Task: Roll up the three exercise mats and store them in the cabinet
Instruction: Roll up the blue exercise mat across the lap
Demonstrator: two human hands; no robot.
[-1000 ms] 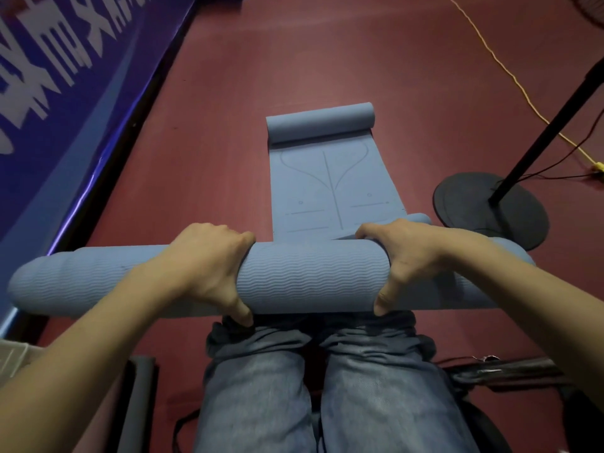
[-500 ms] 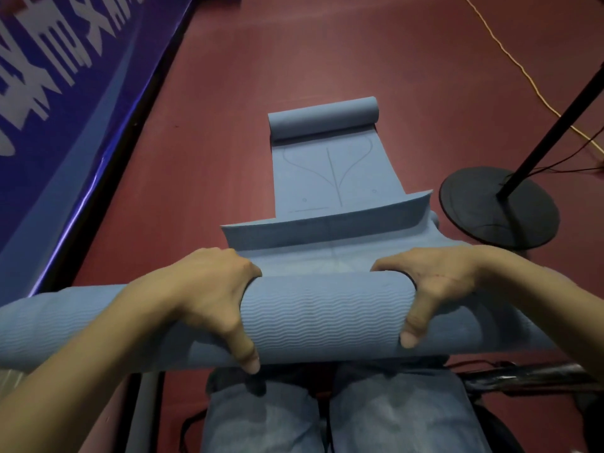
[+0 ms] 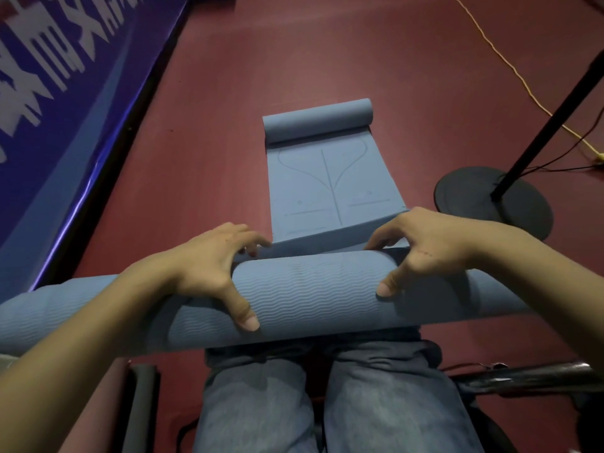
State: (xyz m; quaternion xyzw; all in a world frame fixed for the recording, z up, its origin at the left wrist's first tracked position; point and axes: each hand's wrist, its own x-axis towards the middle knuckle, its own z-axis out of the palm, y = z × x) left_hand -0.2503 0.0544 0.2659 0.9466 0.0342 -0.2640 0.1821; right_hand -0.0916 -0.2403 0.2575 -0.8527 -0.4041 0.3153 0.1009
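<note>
A thick roll of blue exercise mat (image 3: 310, 295) lies crosswise over my jeans-clad knees. My left hand (image 3: 209, 273) grips it left of centre, thumb on the near side and fingers over the top. My right hand (image 3: 425, 250) grips it right of centre in the same way. A loose flap of mat (image 3: 327, 241) lies just beyond the roll, under my fingertips. Past it a blue mat (image 3: 330, 184) with printed lines lies flat on the red floor. Its far end is curled into a small roll (image 3: 317, 122). I cannot tell whether the flap joins it.
A blue banner wall (image 3: 65, 125) runs along the left. A black round stand base (image 3: 470, 191) with a slanted pole stands on the right, a yellow cord (image 3: 490, 50) trailing behind it. A metal bar (image 3: 523, 377) lies at lower right and a grey post (image 3: 143, 403) at lower left.
The roll dropped lower and a loose flap opened beyond it. Now the flap sits closer to the roll, and both hands have shifted so the fingers spread over the top.
</note>
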